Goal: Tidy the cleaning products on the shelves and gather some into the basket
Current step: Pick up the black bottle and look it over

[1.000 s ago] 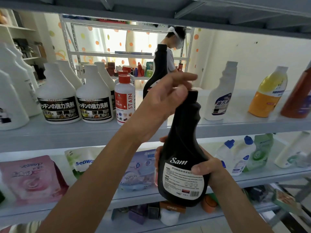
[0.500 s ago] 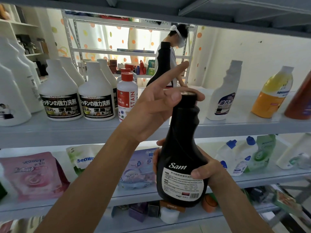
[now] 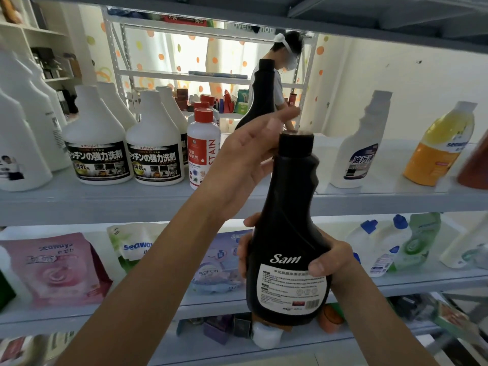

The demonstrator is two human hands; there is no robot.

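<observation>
Head view: our right hand grips the black bottle in front of the shelves; our left hand, fingers straight, flanks its cap. Probably checking it; next we need a shelf gap

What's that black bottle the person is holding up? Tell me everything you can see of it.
The black Sam bottle looks like glossy dark plastic: a wide body narrowing to a wavy neck, with a black cap on. A white label with small print and a barcode sits under the white word Sam. It is roughly upright, held in the air before the shelves. The right hand grips its body; the left hand lies open beside the neck and cap.
</observation>
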